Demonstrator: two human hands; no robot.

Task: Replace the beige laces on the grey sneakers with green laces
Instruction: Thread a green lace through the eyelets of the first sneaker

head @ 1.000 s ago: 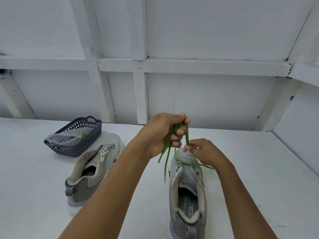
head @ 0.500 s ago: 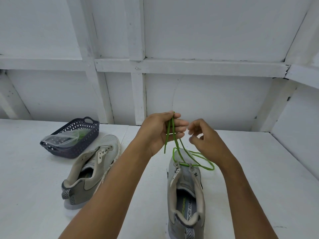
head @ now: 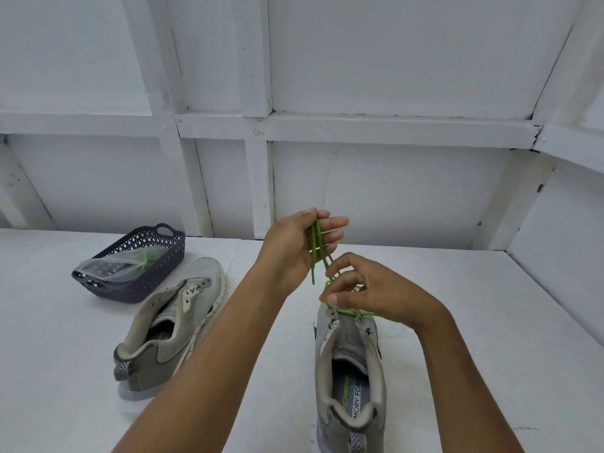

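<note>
- While the left hand (head: 292, 246) pinches both ends of the green lace (head: 313, 253) mid-frame, they should be levelled.
- The right hand (head: 376, 289), fingers curled on the lace above the lower-centre sneaker (head: 351, 371), should pull slack evenly.

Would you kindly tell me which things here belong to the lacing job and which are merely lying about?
Job: green lace, held in left hand and right hand; near sneaker, being laced; second sneaker, laceless.
Lying about: dark basket; plastic bag in it.
</note>
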